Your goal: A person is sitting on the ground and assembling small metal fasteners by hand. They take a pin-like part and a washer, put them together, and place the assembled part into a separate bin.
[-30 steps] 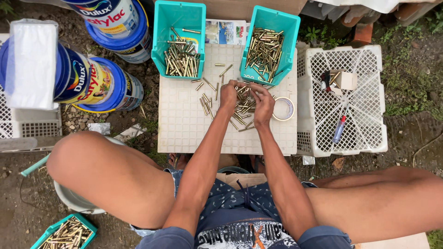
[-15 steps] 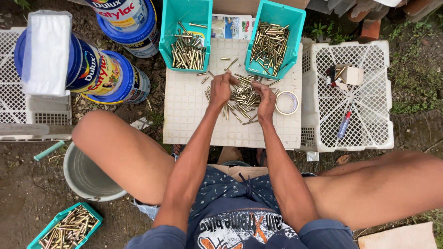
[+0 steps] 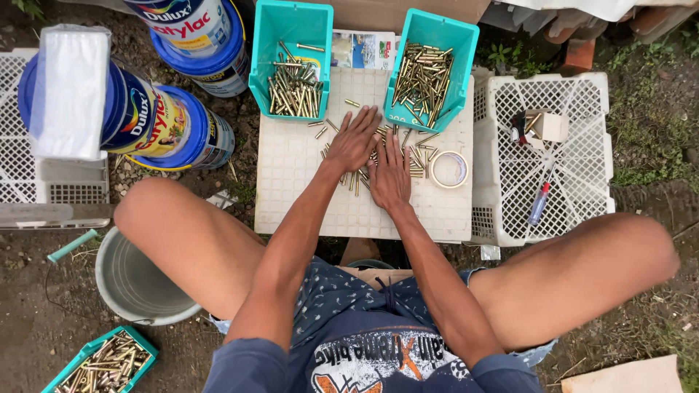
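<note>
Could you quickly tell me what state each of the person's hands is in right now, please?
Left hand: open, fingers spread, palm down on the loose brass pieces, gripping nothing.
Right hand: open and flat on the same pieces, gripping nothing.

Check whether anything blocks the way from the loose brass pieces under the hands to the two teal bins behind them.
Nothing visible does. Both hands, left hand and right hand, lie flat on the brass pieces, and the white crate top runs bare up to the left bin and right bin.

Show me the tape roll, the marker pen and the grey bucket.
Tape roll (image 3: 449, 169): head view, on its ring's near edge.
Marker pen (image 3: 539, 203): head view, mid-barrel.
Grey bucket (image 3: 135, 280): head view, on its inner wall.
</note>
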